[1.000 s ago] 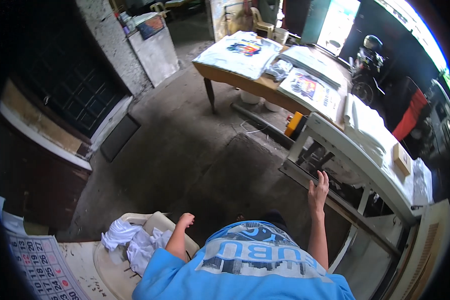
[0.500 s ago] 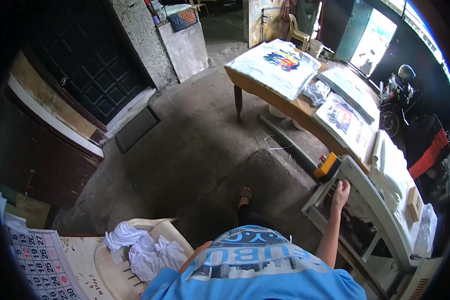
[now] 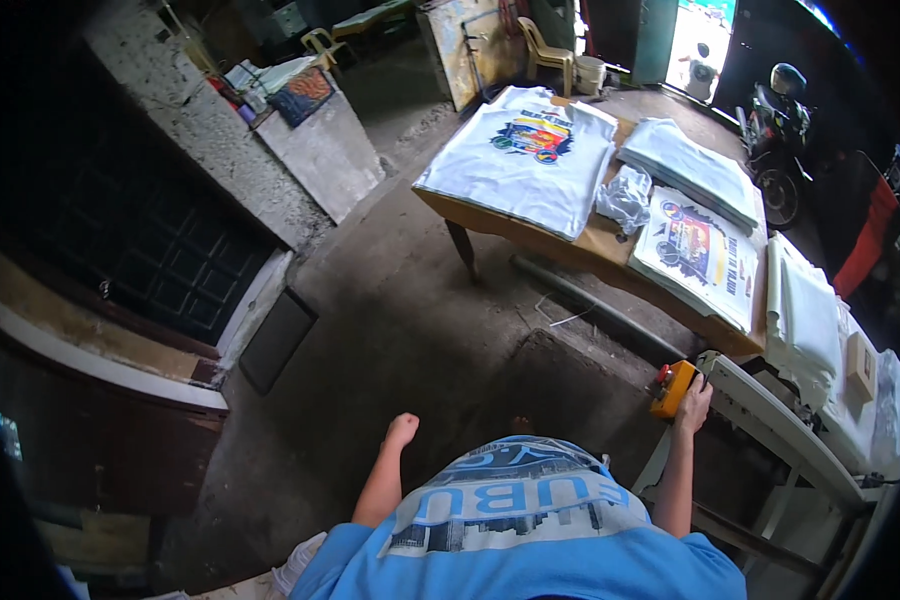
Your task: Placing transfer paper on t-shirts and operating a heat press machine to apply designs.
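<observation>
My right hand [image 3: 693, 408] is at the right edge of a yellow switch box [image 3: 672, 390] with a red button, its fingers curled against the box's side. That box sits at the near end of a long pale metal machine frame [image 3: 785, 425]. Low in front of my body, my left hand [image 3: 402, 430] is closed in a loose fist over the floor, with nothing visible in it. Ahead, a wooden table [image 3: 595, 238] bears a white printed shirt [image 3: 540, 150] laid flat, a stack of printed white shirts [image 3: 695, 255] and a crumpled clear plastic bag [image 3: 625, 198].
Folded white cloth [image 3: 805, 310] and a small wooden block [image 3: 860, 367] lie along the machine. A metal pipe [image 3: 600, 308] rests on the floor under the table. A dark mat [image 3: 278, 340] lies by the black door at left. A motorcycle [image 3: 778, 140] stands far right.
My view has turned right and moved closer to the table. My left hand has come into sight in front of me. My right hand has moved from the frame onto the yellow switch box.
</observation>
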Motion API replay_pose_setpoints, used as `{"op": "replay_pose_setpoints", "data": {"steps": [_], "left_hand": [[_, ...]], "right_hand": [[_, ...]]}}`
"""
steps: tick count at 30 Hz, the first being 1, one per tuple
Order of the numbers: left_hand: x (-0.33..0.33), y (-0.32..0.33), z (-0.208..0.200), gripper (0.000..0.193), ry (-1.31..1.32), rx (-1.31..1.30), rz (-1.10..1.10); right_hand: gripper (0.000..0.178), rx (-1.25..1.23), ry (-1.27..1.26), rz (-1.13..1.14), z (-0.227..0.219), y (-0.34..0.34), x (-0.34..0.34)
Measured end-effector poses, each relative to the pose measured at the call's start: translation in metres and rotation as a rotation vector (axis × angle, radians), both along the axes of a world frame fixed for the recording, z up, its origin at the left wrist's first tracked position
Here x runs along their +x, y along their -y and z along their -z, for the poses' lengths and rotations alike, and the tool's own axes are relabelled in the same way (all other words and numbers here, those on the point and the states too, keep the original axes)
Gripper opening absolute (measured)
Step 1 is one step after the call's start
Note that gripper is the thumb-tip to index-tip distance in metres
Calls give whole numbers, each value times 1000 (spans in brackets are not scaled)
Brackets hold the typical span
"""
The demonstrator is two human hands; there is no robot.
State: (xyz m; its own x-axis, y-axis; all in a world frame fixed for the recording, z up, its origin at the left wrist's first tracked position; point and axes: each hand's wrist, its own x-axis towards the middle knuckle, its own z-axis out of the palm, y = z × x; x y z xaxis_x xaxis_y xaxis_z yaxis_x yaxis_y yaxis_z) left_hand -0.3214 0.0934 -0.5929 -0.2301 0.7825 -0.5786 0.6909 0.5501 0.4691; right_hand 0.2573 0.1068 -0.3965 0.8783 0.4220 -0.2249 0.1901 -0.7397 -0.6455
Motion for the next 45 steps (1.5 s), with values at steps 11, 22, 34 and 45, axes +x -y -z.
{"op": "replay_pose_setpoints", "data": {"steps": [11,22,34,45], "left_hand": [[165,-102,-34,30,-119,-72,933],[58,-204,-10,26,119,-91,799],[-194,-239,24,22,287,-38,-292],[-238,-325,38,19,256,-17,-215]], "right_hand": [[52,-120,140,60,-4,-10,-13],[31,116,920,121,-1,-87,-38],[36,487,378,-871,1,-426,-357],[44,263,328,-1141,41,-468,-403]]}}
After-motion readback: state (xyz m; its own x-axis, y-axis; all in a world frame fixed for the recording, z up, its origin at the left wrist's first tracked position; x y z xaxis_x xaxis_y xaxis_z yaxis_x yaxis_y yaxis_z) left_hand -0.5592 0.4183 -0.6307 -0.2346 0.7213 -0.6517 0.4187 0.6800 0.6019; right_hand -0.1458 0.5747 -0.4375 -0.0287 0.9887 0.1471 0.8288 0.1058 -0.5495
